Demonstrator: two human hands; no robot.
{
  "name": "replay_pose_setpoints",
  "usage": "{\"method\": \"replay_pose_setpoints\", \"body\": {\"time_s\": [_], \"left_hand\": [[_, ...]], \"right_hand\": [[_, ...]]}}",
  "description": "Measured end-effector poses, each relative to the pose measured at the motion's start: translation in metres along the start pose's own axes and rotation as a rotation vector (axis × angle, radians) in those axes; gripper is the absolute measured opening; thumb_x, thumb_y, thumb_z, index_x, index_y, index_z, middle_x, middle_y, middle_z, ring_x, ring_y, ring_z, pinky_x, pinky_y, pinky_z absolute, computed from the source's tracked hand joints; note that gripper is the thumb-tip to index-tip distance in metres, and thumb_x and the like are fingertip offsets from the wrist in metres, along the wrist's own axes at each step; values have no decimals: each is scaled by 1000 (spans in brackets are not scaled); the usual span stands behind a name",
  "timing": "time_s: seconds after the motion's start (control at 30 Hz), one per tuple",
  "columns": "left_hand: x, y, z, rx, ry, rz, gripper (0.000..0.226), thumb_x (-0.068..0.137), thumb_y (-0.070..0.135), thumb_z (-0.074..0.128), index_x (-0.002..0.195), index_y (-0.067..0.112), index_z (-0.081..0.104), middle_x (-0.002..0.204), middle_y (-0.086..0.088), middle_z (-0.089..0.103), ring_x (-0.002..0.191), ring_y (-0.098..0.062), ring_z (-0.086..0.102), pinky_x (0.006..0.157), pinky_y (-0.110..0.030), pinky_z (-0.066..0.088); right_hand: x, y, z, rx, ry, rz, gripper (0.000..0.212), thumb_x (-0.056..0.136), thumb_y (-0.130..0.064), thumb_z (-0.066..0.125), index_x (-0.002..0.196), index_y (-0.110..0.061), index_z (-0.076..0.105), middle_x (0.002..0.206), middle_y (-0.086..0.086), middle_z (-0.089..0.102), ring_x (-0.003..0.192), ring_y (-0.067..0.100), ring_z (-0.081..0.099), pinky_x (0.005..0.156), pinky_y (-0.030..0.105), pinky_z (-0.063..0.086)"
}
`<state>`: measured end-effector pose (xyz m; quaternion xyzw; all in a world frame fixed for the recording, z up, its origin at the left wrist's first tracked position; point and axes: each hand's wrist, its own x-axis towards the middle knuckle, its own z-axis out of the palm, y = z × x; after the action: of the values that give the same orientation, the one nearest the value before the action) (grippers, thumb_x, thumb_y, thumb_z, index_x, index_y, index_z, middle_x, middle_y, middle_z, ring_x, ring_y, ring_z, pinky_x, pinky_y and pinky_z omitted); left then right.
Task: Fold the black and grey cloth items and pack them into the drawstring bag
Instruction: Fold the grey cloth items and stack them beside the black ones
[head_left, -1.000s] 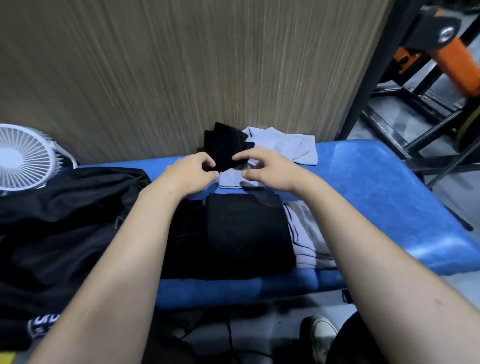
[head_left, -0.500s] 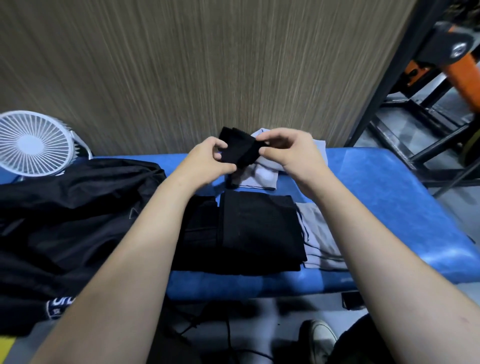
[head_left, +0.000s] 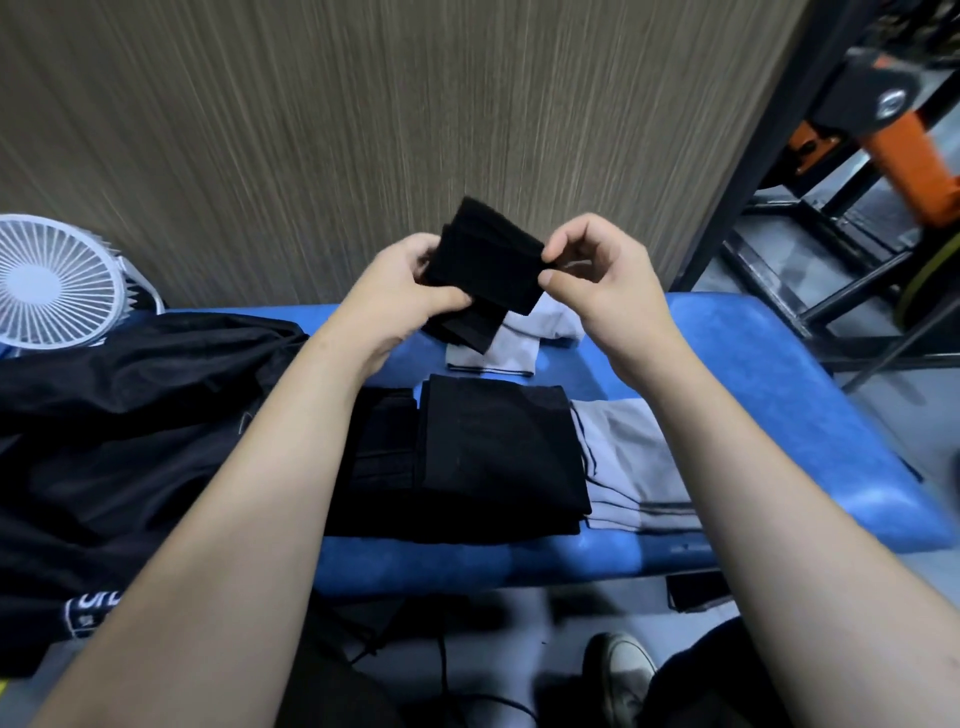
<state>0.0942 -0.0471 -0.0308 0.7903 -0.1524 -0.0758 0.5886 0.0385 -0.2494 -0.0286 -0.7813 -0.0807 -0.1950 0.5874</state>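
Note:
A small black cloth (head_left: 488, 265), folded into a stack, is held up above the blue bench (head_left: 769, 374). My left hand (head_left: 400, 283) grips its left side and my right hand (head_left: 597, 275) pinches its right edge. Below it a light grey cloth (head_left: 514, 348) lies on the bench. Nearer me sit a folded black cloth (head_left: 498, 457) and a folded grey cloth with dark stripes (head_left: 628, 467). A black drawstring bag (head_left: 130, 426) sprawls over the bench's left part, its mouth not visible.
A white fan (head_left: 52, 280) stands at the far left against a wood-grain wall. Black metal frames and an orange machine part (head_left: 914, 150) are to the right. My shoe (head_left: 618, 670) and cables are on the floor under the bench.
Both hands have lifted the small black cloth off the grey cloth and raised it higher above the bench. The other cloths lie where they were.

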Motion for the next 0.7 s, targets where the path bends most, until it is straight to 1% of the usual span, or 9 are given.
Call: {"method": "replay_pose_setpoints", "body": {"time_s": [0.07,0.17,0.23,0.33,0.4,0.47,0.53,0.6,0.7], "left_hand": [[-3,6,0,-11,23,23,33,83,0,71,112,14,67,107,-7,73,103,-19,70,98,-39,55],[-10,16,4,-61,-23,52,25,85,2,66,108,12,68,108,-14,71,99,-22,69,97,-46,54],[-15,23,9,-105,-70,51,25,89,-2,61,110,10,65,100,-8,71,95,-20,69,90,-45,55],[-23,32,19,-195,-132,50,31,92,-8,55,120,5,57,91,-2,71,85,-16,69,72,-34,57],[-30,39,28,-273,-164,45,39,93,-10,54,128,7,51,86,-2,71,74,-13,69,59,-23,52],[-34,43,36,-348,-187,46,49,92,-14,53,132,14,45,83,-4,71,66,-13,67,53,-21,50],[-36,44,44,-381,-207,61,58,91,-15,52,133,22,40,88,-7,72,72,-17,68,60,-24,54],[-38,43,52,-395,-236,76,62,91,-16,52,133,27,38,100,-13,73,82,-21,70,71,-29,56],[-40,43,64,-394,-263,88,63,88,-18,53,129,28,45,117,-23,65,95,-25,67,81,-33,55]], "right_hand": [[-3,2,-7,-78,49,-11,23,81,6,60,88,-17,57,82,-10,57,76,9,51,74,21,43],[-8,4,-15,-192,99,-8,21,79,-9,60,85,-29,56,79,-18,57,85,15,51,81,32,44],[-12,2,-20,-249,110,-16,22,79,-12,59,83,-34,56,79,-19,58,88,18,53,86,39,45],[-20,-4,-28,-206,87,-8,17,82,-4,57,90,-19,59,81,-6,57,82,14,53,81,33,45],[-26,-7,-35,-159,75,11,15,85,2,55,94,-9,58,83,0,56,80,11,52,77,26,43],[-33,-10,-41,-145,74,12,14,85,5,55,95,-5,57,85,-1,55,81,10,51,77,23,43],[-40,-11,-44,-156,80,18,14,85,5,56,96,-3,55,88,-1,56,82,9,52,78,21,44],[-49,-10,-47,-198,103,35,14,86,3,60,96,-4,54,90,2,58,82,6,53,77,13,41],[-58,-8,-52,-265,156,112,7,90,-8,64,92,-8,57,93,3,62,76,5,51,68,9,38]]}}
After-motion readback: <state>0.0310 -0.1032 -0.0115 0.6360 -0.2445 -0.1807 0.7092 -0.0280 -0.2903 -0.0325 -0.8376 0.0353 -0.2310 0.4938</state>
